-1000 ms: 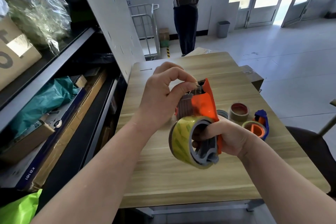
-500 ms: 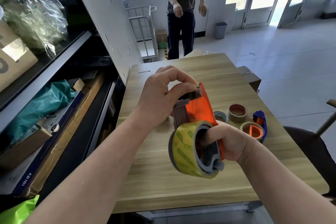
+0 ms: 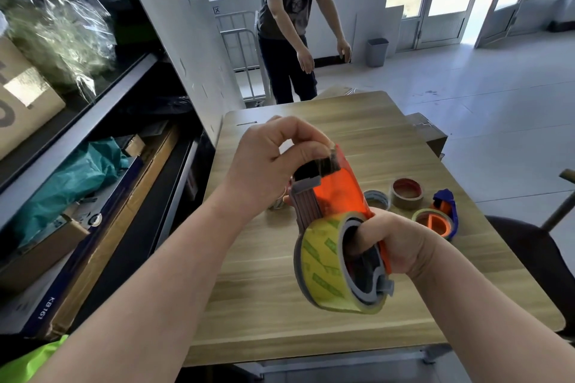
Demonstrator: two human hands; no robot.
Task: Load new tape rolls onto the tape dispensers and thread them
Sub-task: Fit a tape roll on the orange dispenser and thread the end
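Observation:
I hold an orange tape dispenser [image 3: 337,190] above the wooden table [image 3: 311,314]. A yellow-green tape roll [image 3: 323,264] sits on its grey hub. My right hand [image 3: 395,242] grips the dispenser's handle through the roll's core. My left hand [image 3: 273,165] pinches the tape end at the dispenser's top, by the serrated cutter. On the table at the right lie a blue dispenser [image 3: 445,205] with a roll on an orange hub [image 3: 434,221], a brown tape roll [image 3: 407,193] and a grey roll [image 3: 376,199].
A person [image 3: 295,25] stands at the table's far end, hands lowered. Metal shelving [image 3: 77,121] with cardboard boxes and plastic bags runs along the left. A dark chair [image 3: 535,246] stands at the right. A cardboard box [image 3: 429,132] sits by the table's far right corner.
The dispenser has tilted so the roll hangs lower and nearer to me. My left hand still pinches at the cutter. The person at the far end has come closer.

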